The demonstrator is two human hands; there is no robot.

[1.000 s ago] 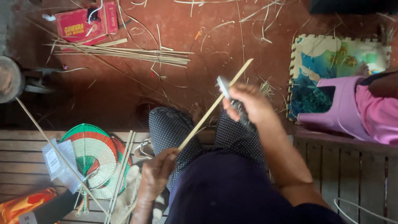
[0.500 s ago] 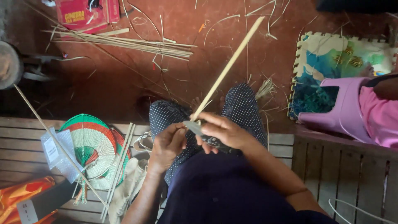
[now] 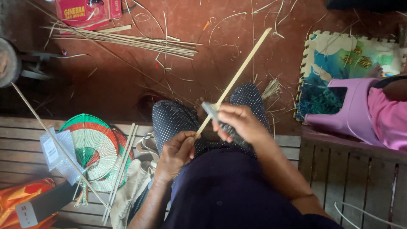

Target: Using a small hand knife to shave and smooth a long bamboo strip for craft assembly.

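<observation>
looks like a home craft corner, used for weaving from bamboo. red earthen floor point(image 3: 127, 80) littered with thin shavings and a bundle of split strips point(image 3: 140, 41). low slatted wooden bench point(image 3: 25, 148) carrying finished woven fans point(image 3: 91, 144) in green, red and white. beside it a child's foam play mat point(image 3: 339, 63) and a pink plastic stool point(image 3: 343, 114).

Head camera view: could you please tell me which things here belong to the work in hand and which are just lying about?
In hand:
- bamboo strip, gripped low by the left hand
- knife in the right hand, blade at the strip

Lying about:
- bundle of thin strips on the floor
- woven fan
- red box
- foam mat
- pink stool
</observation>
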